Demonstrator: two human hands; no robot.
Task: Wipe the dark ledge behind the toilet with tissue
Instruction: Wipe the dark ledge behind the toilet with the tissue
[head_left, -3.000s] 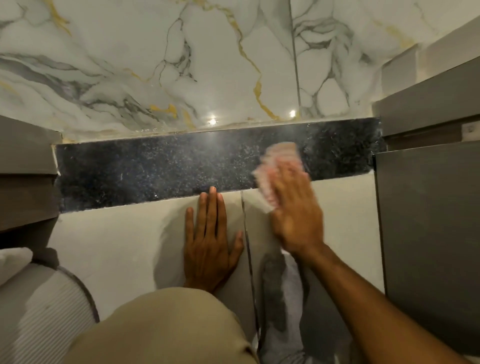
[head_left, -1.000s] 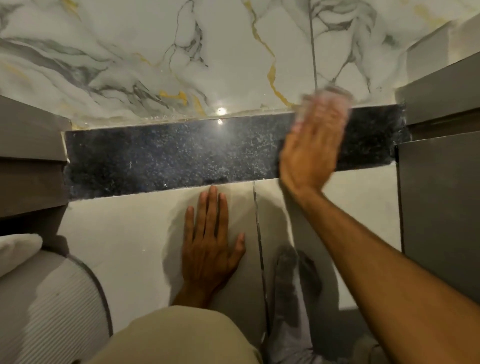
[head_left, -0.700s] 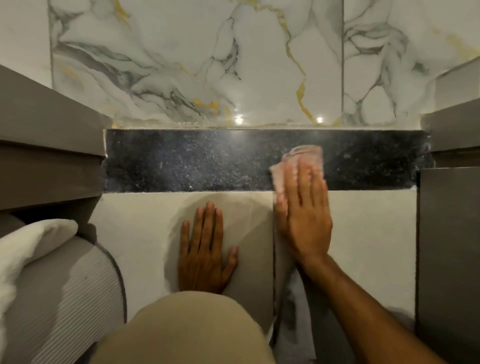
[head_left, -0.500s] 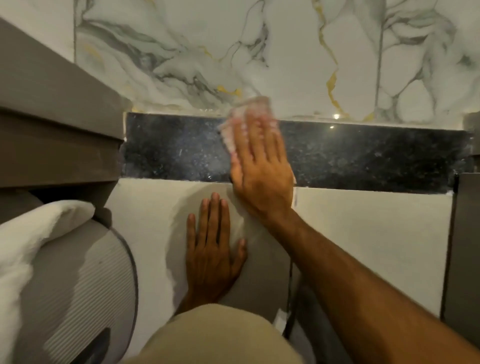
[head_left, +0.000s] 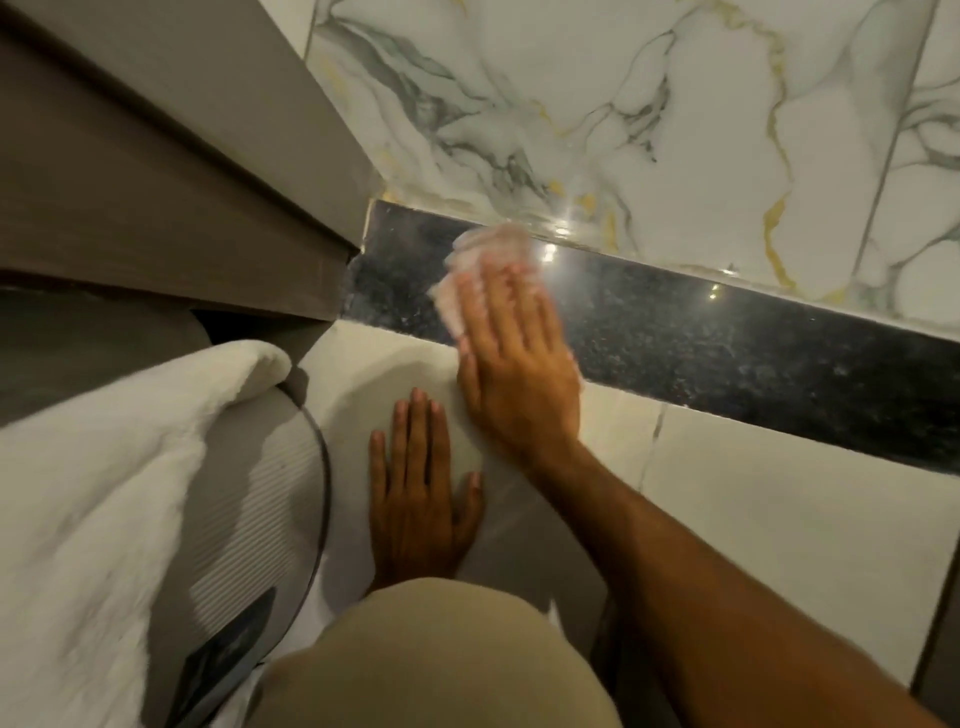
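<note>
The dark speckled ledge (head_left: 727, 343) runs across the view under the marble wall. My right hand (head_left: 514, 364) lies flat on the ledge's left part, pressing a crumpled pale pink tissue (head_left: 478, 265) against it; the tissue sticks out past the fingertips. My left hand (head_left: 415, 488) rests flat, fingers spread, on the cream tiled face below the ledge, holding nothing.
A grey cabinet (head_left: 156, 171) closes the ledge's left end. A white fluffy towel (head_left: 104, 493) lies on a grey ribbed object (head_left: 249, 519) at lower left. Marble wall (head_left: 623, 114) rises behind the ledge. A beige-clad knee (head_left: 431, 660) fills the bottom centre.
My right hand has swept the tissue leftward along the ledge, from its right half to near the left end. The view has swung left. My left hand stays put.
</note>
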